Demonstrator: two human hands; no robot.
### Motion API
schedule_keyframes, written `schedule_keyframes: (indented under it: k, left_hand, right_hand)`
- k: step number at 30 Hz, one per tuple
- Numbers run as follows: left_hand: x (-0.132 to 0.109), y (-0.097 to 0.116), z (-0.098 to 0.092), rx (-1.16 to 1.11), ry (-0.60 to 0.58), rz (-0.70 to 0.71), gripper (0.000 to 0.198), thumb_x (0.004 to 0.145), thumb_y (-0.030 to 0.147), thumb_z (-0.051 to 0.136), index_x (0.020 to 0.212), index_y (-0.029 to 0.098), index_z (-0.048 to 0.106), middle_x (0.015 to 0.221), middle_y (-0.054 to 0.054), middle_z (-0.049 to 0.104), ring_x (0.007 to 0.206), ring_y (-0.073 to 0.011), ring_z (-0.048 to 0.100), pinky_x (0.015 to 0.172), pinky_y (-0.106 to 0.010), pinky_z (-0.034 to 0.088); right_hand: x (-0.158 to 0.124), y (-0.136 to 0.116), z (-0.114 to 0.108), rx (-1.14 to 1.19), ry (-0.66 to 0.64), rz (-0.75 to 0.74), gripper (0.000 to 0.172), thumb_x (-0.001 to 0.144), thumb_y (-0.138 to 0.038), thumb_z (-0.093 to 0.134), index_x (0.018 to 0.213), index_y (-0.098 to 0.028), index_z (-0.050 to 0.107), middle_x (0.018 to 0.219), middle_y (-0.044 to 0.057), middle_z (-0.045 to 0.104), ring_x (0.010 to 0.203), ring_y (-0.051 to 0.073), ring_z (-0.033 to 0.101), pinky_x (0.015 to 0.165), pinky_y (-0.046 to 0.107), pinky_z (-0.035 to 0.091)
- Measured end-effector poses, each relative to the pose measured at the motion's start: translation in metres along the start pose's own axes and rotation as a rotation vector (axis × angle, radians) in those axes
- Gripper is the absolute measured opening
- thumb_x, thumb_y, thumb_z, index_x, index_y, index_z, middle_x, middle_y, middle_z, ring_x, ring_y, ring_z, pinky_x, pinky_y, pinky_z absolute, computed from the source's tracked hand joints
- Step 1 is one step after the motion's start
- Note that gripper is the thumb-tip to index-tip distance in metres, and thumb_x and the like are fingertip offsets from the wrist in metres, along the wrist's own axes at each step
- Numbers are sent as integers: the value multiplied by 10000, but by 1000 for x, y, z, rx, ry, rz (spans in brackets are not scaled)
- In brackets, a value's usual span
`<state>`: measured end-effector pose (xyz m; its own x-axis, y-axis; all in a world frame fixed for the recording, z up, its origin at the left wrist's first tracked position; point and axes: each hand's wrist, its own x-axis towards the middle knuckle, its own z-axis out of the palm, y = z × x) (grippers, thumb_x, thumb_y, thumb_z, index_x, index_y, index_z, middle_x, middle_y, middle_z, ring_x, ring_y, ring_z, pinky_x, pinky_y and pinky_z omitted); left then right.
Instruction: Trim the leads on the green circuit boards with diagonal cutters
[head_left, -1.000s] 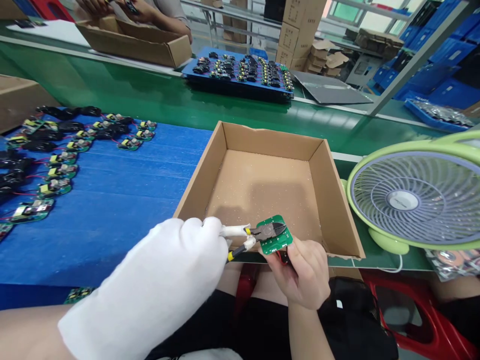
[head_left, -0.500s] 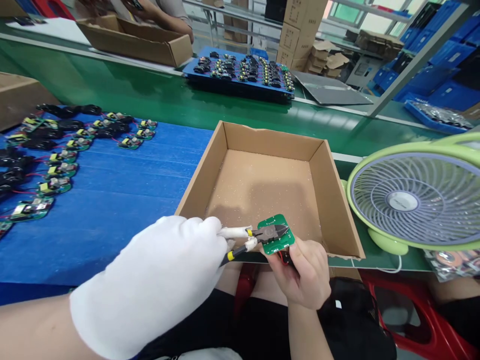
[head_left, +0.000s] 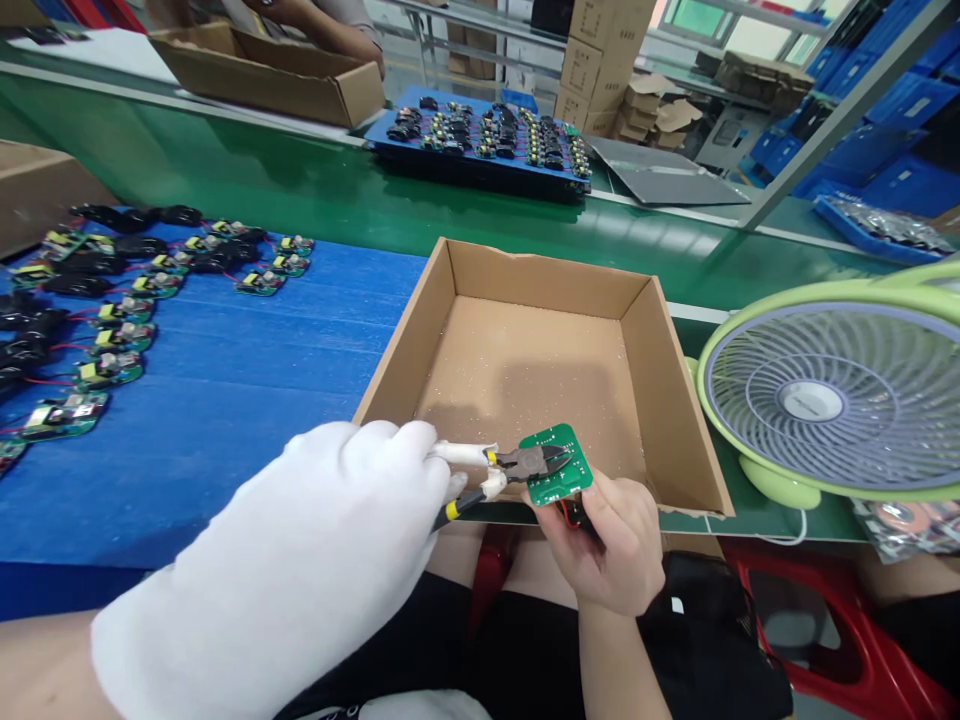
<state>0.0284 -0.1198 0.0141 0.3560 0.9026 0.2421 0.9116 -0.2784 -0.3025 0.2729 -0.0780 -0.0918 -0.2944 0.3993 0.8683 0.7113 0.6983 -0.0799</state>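
Observation:
My left hand (head_left: 352,510), in a white glove, is closed around the handles of a pair of diagonal cutters (head_left: 525,463). White wrapping covers part of the handles, and the jaws lie over the face of a green circuit board (head_left: 559,487). Bare, my right hand (head_left: 611,545) grips that board by its lower right edge, with its dotted solder side turned up. A bit of red wire and a dark part show under the board. Both hands are above the near edge of an open cardboard box (head_left: 675,390), whose floor carries small pale specks.
On the left, a blue mat (head_left: 285,370) bears several circuit boards (head_left: 109,368) with black cable bundles. A green fan (head_left: 814,400) stands right of the box. Beyond, a blue tray (head_left: 480,150) holds more boards. A person's arm (head_left: 330,35) shows behind another box (head_left: 270,85).
The cutters have shifted slightly left across the board, and their jaws now look a little parted. My left hand moved slightly left and up; my right hand stays nearly in place with the board.

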Motion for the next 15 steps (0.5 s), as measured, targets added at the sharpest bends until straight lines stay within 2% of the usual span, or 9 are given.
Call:
schedule_keyframes:
  k: [4, 6, 10, 15]
  left_hand:
    - [0, 1, -3, 26, -71, 12, 378, 879, 15, 472, 806, 280, 731, 749, -63, 645, 644, -319, 631, 633, -452, 399]
    - [0, 1, -2, 14, -51, 11, 373, 882, 8, 483, 796, 281, 722, 738, -59, 637, 641, -311, 617, 636, -444, 389]
    - [2, 1, 1, -24, 44, 32, 350, 859, 3, 511, 731, 287, 672, 688, -69, 600, 590, -312, 565, 605, -448, 355]
    - [4, 1, 1, -62, 49, 34, 352, 823, -8, 526, 736, 294, 684, 678, -70, 604, 575, -328, 588, 580, -457, 369]
  right_hand:
    - [1, 0, 1, -1, -5, -50, 449, 968, -338, 927, 1333, -214, 697, 1090, 124, 874, 784, 207, 771, 748, 327, 579]
    - [4, -3, 2, 6, 41, -27, 422, 983, -301, 909, 1330, -197, 694, 1038, 112, 875, 775, 202, 776, 762, 321, 589]
    - [12, -10, 4, 2, 87, 28, 227, 1067, -261, 802, 1253, -203, 687, 897, 62, 866, 704, 184, 764, 727, 309, 605]
    - [13, -13, 5, 9, 112, 27, 182, 1067, -240, 803, 1208, -173, 708, 888, 86, 866, 703, 184, 763, 740, 309, 604]
